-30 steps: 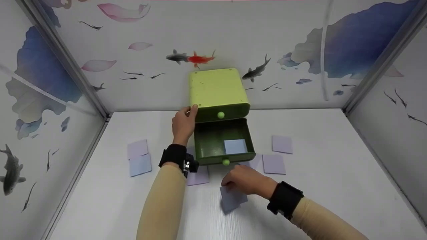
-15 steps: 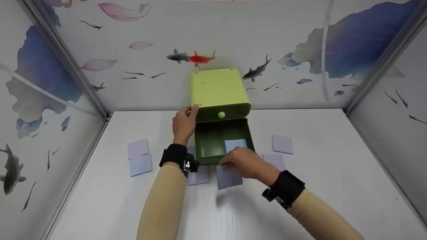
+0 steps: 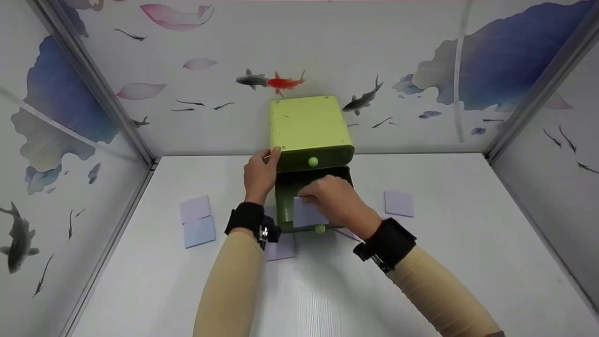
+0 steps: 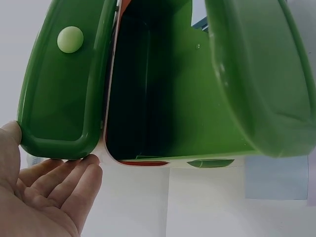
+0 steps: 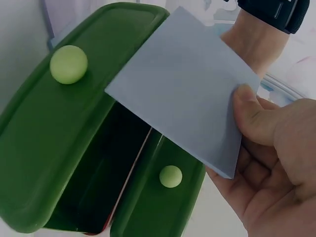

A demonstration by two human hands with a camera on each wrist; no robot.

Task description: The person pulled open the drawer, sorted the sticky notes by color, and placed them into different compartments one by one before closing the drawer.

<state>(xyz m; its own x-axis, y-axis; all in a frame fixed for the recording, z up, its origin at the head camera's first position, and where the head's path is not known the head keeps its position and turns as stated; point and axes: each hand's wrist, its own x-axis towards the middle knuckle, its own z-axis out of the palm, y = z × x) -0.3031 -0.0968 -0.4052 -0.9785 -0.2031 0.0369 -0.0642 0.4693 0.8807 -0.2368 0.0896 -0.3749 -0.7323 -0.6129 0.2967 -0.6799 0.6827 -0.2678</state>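
A green drawer box [image 3: 309,124] stands against the back wall, its upper drawer closed and its lower drawer [image 3: 284,201] pulled out. My left hand [image 3: 259,178] holds the box's front left corner, thumb on the top edge and fingers along the side, as the left wrist view also shows. Over the open lower drawer, my right hand [image 3: 334,194] pinches a pale blue-grey square card [image 5: 182,94] by one edge between thumb and fingers. In the head view this card hangs in front of the drawer's inside and, with the hand, hides much of it.
To the left lie a lilac card [image 3: 195,209] and a light blue card [image 3: 199,231], edges overlapping. Another lilac card [image 3: 281,248] lies beside the left wrist, and one more lilac card [image 3: 398,204] at the right. Printed walls enclose the white table [image 3: 154,281].
My right hand has lifted the card from near the table and carried it up and forward over the open drawer. The blue card lying in the drawer is now hidden. My left hand stays put.
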